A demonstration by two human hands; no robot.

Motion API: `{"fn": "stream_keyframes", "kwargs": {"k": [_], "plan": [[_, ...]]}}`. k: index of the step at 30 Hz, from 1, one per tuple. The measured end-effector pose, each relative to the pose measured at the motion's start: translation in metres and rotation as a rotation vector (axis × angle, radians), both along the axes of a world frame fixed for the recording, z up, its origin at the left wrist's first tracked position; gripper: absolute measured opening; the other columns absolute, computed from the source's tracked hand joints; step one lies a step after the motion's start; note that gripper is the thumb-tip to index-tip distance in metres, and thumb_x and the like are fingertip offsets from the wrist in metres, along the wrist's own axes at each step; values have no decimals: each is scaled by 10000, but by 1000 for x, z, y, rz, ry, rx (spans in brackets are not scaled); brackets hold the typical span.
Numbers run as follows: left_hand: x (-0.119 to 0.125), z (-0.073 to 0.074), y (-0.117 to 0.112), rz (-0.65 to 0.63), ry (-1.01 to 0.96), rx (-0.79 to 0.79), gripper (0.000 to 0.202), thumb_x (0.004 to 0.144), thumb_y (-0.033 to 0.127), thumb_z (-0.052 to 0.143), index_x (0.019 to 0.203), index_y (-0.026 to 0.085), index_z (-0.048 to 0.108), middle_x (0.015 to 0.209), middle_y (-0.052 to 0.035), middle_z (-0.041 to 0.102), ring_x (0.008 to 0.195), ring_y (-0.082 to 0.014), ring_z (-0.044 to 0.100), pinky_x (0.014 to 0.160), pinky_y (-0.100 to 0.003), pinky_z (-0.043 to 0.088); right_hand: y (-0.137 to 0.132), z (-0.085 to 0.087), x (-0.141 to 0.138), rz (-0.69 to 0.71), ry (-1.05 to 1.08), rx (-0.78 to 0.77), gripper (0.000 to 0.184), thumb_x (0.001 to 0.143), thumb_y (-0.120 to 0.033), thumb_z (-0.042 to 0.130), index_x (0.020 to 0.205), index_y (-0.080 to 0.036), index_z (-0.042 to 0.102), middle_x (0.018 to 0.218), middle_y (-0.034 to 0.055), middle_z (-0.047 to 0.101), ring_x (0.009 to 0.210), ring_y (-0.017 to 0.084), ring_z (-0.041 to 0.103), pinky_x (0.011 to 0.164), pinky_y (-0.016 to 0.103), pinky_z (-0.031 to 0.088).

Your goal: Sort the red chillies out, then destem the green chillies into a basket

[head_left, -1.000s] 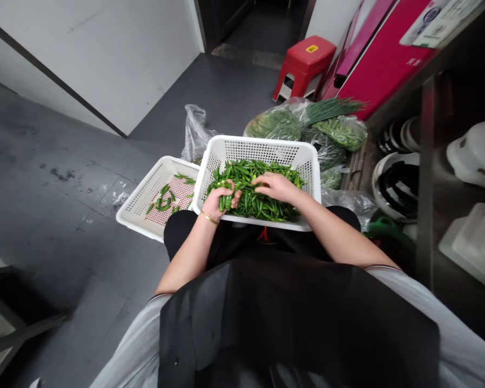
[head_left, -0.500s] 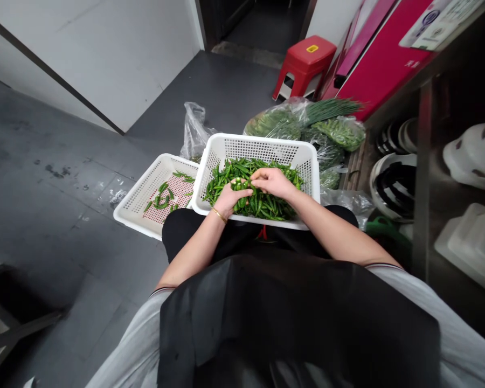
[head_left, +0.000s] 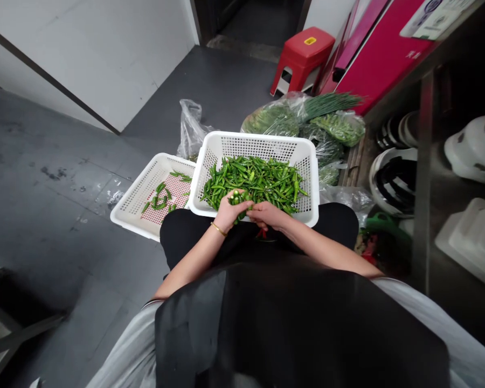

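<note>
A white perforated basket rests at my lap, holding a heap of green chili peppers. My left hand is closed around a small bunch of green chilies, at the near side of the basket. My right hand is right beside it, its fingers bent and pressed together against the bunch at the near rim. Whatever sits between those right fingertips is too small and hidden to make out. A second white basket, lower on the left, has a few green chilies on its reddish bottom.
Plastic bags of green vegetables lie beyond the basket, with a clear bag to their left. Farther back stands a red stool near a pink cabinet. On the right, a metal shelf holds white containers and bowls.
My right hand has come down toward me from above the chilies to the basket's near rim. My left hand has shifted slightly nearer, still around its bunch.
</note>
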State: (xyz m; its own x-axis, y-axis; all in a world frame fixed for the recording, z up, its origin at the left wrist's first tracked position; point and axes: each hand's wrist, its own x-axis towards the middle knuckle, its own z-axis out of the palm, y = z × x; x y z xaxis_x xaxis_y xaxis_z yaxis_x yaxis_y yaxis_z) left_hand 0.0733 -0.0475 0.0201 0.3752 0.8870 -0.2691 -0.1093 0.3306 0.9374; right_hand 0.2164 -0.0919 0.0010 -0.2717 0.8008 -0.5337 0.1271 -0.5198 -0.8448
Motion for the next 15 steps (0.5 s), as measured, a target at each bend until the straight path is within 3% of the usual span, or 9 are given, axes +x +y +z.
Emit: {"fn": "stream_keyframes", "kwargs": {"k": [3, 5, 7, 9, 12, 15], "plan": [[-4, 22, -7, -165, 148, 298, 235, 596, 231, 821, 798, 206, 703, 861, -55, 696, 875, -204, 630, 877, -339, 472, -1, 10, 16, 108, -125, -51, 314, 871, -358, 477, 611, -186, 509, 402, -52, 415, 333, 90, 383, 366, 211, 359], [-7, 30, -3, -132, 146, 335, 228, 605, 220, 815, 813, 215, 722, 902, -64, 699, 921, -214, 625, 888, -332, 471, 6, 16, 32, 176, -471, 118, 300, 893, -326, 456, 681, -160, 588, 528, 15, 549, 452, 119, 513, 457, 221, 416], [-11, 27, 8, -13, 66, 196, 283, 597, 230, 821, 859, 202, 716, 885, -54, 696, 856, -197, 632, 803, -315, 498, 19, 18, 45, 292, -890, 371, 236, 901, -285, 478, 917, -155, 674, 819, 91, 664, 658, 159, 619, 574, 240, 447], [-16, 17, 21, 51, -50, -27, 334, 586, 259, 828, 881, 171, 699, 787, -38, 678, 713, -163, 618, 668, -289, 501, 31, 11, 52, 490, -1178, 551, 303, 920, -236, 463, 1156, -205, 649, 1067, 132, 637, 814, 194, 642, 647, 263, 445], [-22, -2, 33, 56, -145, -217, 337, 558, 266, 842, 823, 130, 684, 677, -26, 646, 586, -130, 577, 547, -260, 464, 47, -5, 50, 796, -1292, 644, 360, 959, -189, 368, 1198, -211, 637, 1149, 162, 578, 907, 225, 635, 679, 285, 436], [-21, -13, 34, 24, -112, -246, 317, 525, 236, 855, 762, 109, 688, 716, -55, 681, 586, -132, 585, 545, -268, 468, 56, -8, 49, 877, -1283, 709, 326, 970, -214, 367, 1131, -181, 648, 1168, 164, 554, 956, 238, 619, 681, 284, 428]]}}
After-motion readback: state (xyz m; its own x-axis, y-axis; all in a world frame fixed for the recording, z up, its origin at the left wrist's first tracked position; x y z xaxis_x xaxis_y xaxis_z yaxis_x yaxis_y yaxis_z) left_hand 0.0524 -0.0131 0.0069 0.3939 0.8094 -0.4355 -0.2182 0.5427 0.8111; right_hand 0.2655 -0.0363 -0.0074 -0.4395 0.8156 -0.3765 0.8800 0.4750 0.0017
